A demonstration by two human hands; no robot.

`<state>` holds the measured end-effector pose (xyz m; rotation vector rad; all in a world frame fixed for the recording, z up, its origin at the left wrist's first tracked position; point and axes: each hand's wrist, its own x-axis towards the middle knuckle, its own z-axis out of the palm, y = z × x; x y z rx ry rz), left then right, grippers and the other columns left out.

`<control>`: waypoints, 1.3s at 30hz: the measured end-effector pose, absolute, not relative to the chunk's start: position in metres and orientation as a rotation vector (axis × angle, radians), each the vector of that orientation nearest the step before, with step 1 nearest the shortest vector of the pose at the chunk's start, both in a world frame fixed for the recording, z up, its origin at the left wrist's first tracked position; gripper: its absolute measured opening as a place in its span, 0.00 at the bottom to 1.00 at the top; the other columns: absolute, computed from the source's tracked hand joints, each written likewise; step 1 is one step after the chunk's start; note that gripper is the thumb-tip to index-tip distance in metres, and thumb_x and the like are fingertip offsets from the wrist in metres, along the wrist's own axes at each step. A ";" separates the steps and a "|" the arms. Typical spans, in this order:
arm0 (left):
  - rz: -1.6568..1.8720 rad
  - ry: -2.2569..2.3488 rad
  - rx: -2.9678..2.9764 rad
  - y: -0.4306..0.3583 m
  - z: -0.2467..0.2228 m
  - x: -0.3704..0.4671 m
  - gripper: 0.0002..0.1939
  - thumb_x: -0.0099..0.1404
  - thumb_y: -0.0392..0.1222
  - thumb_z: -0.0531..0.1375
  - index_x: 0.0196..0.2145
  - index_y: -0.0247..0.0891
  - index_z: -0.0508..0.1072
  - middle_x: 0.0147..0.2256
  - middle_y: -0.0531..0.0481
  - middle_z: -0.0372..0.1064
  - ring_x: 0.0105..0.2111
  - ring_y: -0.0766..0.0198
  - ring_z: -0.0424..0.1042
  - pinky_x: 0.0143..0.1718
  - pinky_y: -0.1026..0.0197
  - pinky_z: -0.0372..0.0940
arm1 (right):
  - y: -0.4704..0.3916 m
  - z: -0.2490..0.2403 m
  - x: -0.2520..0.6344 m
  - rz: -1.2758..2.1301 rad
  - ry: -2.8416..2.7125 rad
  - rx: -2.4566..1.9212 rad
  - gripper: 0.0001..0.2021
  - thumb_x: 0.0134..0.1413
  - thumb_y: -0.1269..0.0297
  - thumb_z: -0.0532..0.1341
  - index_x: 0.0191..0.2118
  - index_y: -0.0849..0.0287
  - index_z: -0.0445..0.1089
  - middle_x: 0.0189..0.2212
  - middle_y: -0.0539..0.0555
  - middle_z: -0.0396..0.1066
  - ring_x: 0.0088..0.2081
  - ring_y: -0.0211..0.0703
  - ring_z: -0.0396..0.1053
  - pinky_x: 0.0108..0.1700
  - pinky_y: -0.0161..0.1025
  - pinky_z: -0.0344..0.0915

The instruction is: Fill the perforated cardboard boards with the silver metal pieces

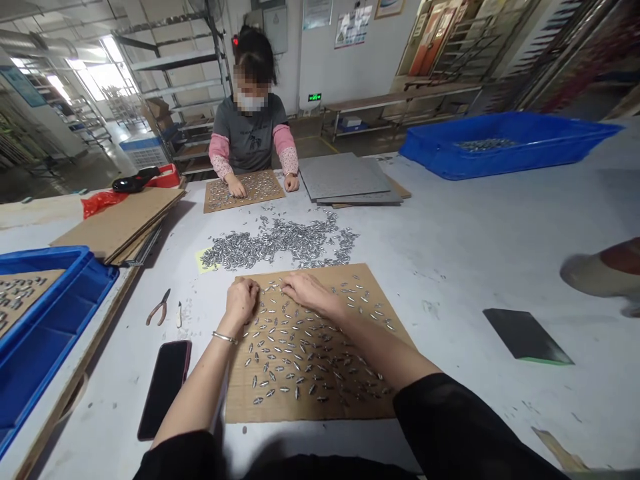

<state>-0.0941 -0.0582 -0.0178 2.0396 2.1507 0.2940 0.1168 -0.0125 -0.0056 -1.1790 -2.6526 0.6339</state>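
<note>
A brown cardboard sheet lies in front of me, with several rows of small silvery spindle-shaped metal pieces spread over it. My left hand rests at the sheet's upper left edge, its fingers curled closed; what they hold, if anything, is hidden. Near the top edge, my right hand has its thumb and fingers pinched together over the cardboard, and I cannot make out what is between them. Just beyond the sheet spreads a loose heap of the same metal pieces, partly over a yellow paper.
Pliers, a small knife and a phone lie left. Blue bins stand left and far right. Opposite, a co-worker handles pieces on another cardboard. Grey boards and a dark plate lie right.
</note>
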 end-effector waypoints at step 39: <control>0.081 2.141 2.120 -0.022 -0.008 -0.068 0.15 0.72 0.37 0.52 0.40 0.36 0.79 0.43 0.40 0.76 0.46 0.55 0.75 0.47 0.59 0.65 | 0.016 -0.001 0.076 0.445 -2.798 -1.393 0.11 0.66 0.69 0.57 0.42 0.62 0.77 0.42 0.62 0.77 0.43 0.48 0.75 0.39 0.36 0.60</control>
